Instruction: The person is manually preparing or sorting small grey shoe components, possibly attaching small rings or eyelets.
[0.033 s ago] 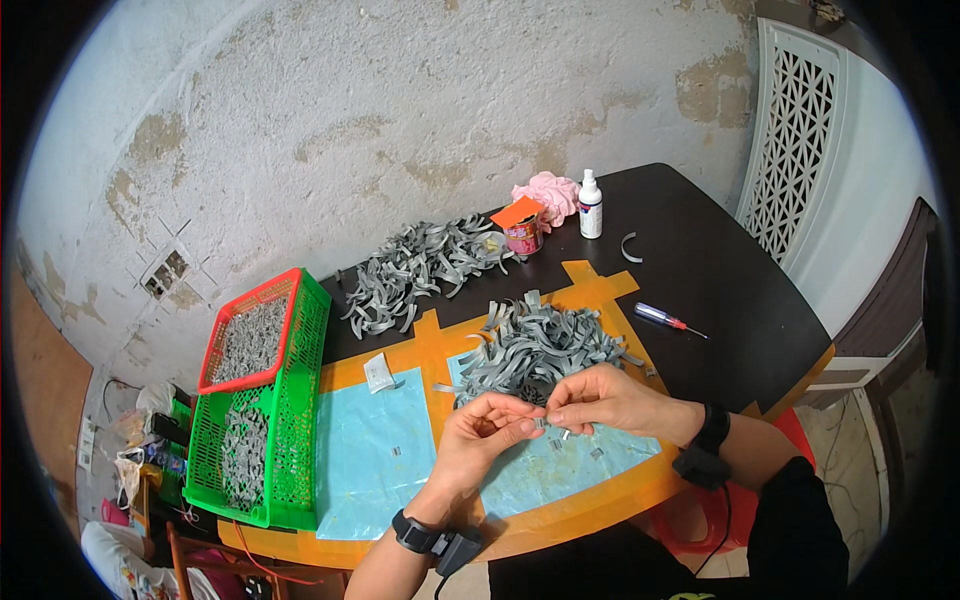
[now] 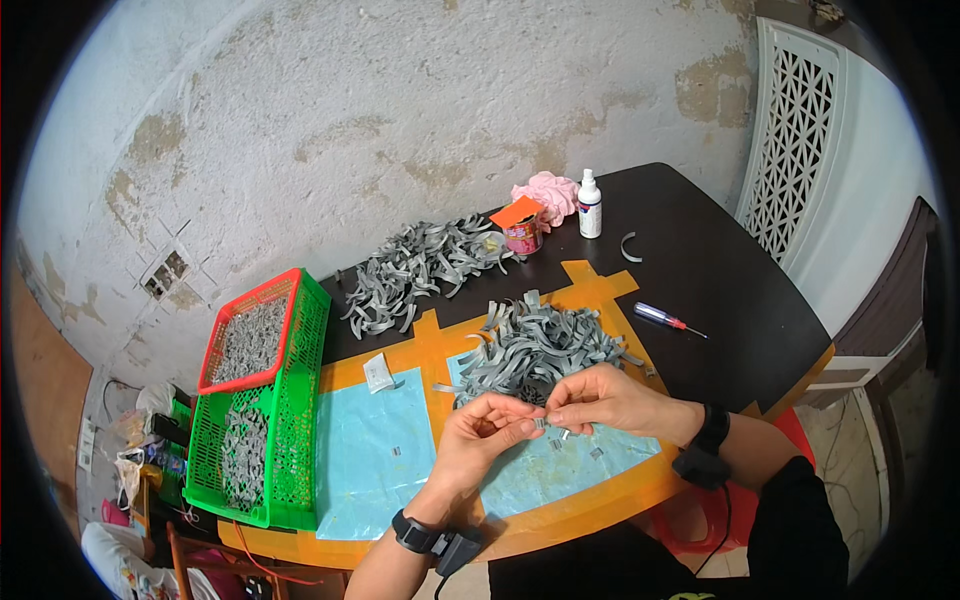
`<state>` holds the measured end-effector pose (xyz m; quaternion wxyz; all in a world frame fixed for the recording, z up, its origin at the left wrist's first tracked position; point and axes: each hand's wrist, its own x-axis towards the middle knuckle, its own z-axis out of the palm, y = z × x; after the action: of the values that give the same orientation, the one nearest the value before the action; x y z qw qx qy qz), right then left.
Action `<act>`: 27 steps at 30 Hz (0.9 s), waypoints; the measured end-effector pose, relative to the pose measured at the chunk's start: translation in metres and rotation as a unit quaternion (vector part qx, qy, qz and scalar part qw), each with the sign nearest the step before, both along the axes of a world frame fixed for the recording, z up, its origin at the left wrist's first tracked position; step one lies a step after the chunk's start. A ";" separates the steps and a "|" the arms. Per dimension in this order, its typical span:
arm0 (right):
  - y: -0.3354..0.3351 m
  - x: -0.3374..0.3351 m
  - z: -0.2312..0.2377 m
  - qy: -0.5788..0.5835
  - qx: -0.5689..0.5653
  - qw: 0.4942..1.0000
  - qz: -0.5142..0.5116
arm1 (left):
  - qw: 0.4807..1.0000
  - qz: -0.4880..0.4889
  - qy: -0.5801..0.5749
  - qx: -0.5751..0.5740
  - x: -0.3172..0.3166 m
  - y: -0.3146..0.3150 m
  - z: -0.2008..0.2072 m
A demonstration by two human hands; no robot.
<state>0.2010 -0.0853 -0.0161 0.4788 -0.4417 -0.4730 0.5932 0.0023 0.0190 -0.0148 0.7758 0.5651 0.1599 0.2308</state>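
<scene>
My left hand and my right hand meet over the light blue sheet, fingertips pinched together. Between them is a small grey metal-looking piece, partly hidden by the fingers. A second small shiny piece shows just below my right fingertips; whether it is held or lies on the sheet, I cannot tell. Directly beyond my hands rises a heap of curved grey strips. Several tiny grey pieces are scattered on the sheet.
At left, a red basket rests on green baskets, with many small grey parts inside. Farther back are another strip pile, a can, a pink cloth and a white bottle. A screwdriver lies at right.
</scene>
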 end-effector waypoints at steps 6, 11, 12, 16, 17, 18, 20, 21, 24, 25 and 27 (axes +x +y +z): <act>0.000 -0.001 0.000 0.002 0.000 1.000 0.001 | 1.000 0.011 0.018 0.002 0.000 0.001 0.001; 0.000 -0.007 0.004 0.034 0.012 0.999 -0.025 | 0.999 0.006 0.017 0.040 0.001 0.000 -0.001; 0.000 -0.007 0.004 0.034 0.012 0.999 -0.025 | 0.998 0.000 0.006 0.057 0.001 -0.001 -0.001; 0.002 -0.005 0.000 0.005 0.027 0.999 -0.022 | 0.997 -0.009 0.018 0.073 -0.001 -0.002 0.000; 0.002 -0.004 -0.001 -0.010 0.034 0.999 -0.026 | 0.998 -0.011 0.018 0.056 0.000 -0.003 0.005; 0.003 -0.003 -0.004 -0.010 0.034 0.999 -0.027 | 0.999 -0.012 0.018 0.038 0.000 -0.004 0.007; 0.005 -0.003 -0.009 0.006 0.042 0.999 -0.033 | 0.998 -0.016 0.024 0.053 0.000 -0.002 0.002; 0.004 -0.004 -0.007 0.006 0.042 0.999 -0.033 | 0.997 -0.021 0.030 0.067 0.000 -0.001 -0.001; 0.001 -0.003 0.000 -0.031 0.026 0.999 -0.009 | 0.998 -0.025 0.038 0.041 -0.001 0.004 -0.006; 0.001 -0.001 0.001 -0.031 0.056 0.998 0.004 | 0.998 -0.026 0.037 0.041 -0.001 0.004 -0.006; -0.001 0.004 0.006 -0.031 0.085 0.996 0.015 | 0.999 -0.013 0.034 -0.007 -0.001 0.004 -0.005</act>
<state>0.2048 -0.0860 -0.0098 0.4905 -0.4103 -0.5435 0.5438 0.0009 0.0234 -0.0197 0.7770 0.5690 0.1800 0.2003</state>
